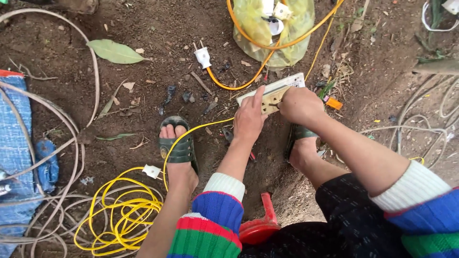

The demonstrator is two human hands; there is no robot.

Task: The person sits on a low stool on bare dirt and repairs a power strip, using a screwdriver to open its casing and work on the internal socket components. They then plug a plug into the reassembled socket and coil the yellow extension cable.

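At the far left a blue woven sheet (16,157) lies on the bare dirt ground (143,86), with pale grey cables (71,157) looping over and beside it. Just right of those, near the bottom edge, a coil of yellow wire (117,212) lies heaped, and one strand runs up from it past a small white connector (151,171) and curves over the person's left foot, which wears a dark green sandal (178,148). Farther off, a large green leaf (114,51) lies on the soil.

Near the middle, a white two-pin plug (202,56) on an orange cable (229,83) rests on the ground; the cable runs to the far side, where it loops across a yellow plastic bag (275,28).

The left hand (248,119) reaches forward with its fingers pressed flat against the near edge of a white socket box (271,92), steadying it. The box sits tilted on the dirt between both hands, just beyond the feet. The right hand (300,105) is closed in a fist at the box's right end, touching it; it seems to grip a small tool, though the fist hides what it is. Both arms wear white-cuffed sleeves striped in blue, red and green.

Below the hands, a red plastic stool (260,224) shows between the knees. A small orange piece (334,103) lies just right of the right hand, and more pale cables (420,129) trail across the ground at the far right.
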